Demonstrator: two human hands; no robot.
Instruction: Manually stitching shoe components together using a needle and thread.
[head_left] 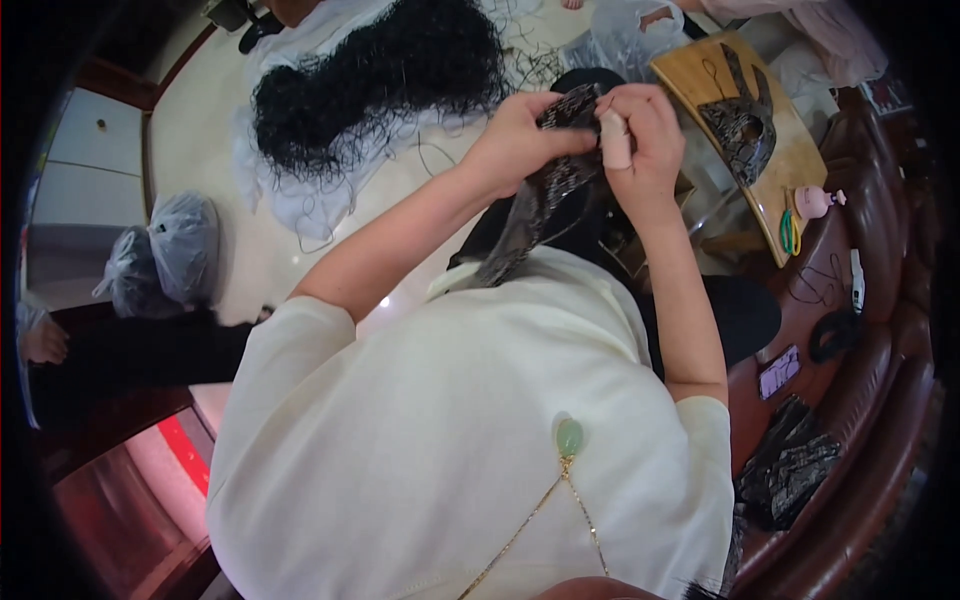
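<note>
My left hand (510, 148) is closed on a strip of dark, sheer fabric (530, 222) with a pale scaly pattern, its thumb laid across the cloth. The strip hangs down toward my lap over dark trousers. Close beside it, my right hand (650, 140) pinches at the upper end of the same strip, fingers curled in. A pale wrap (615, 142) covers one digit of that hand. Whether a small tool or thread sits between the right fingertips is too small to tell. A matching cut piece (748, 135) lies on the wooden table to the right.
The wooden table (690, 72) also carries green-and-yellow scissors (790, 233) and a pink bottle (813, 202). A brown leather sofa (880, 250) bears a phone (779, 372) and crumpled dark fabric (790, 465). Black tangled strands (390, 85) cover a white sheet; plastic bags (185, 245) stand left.
</note>
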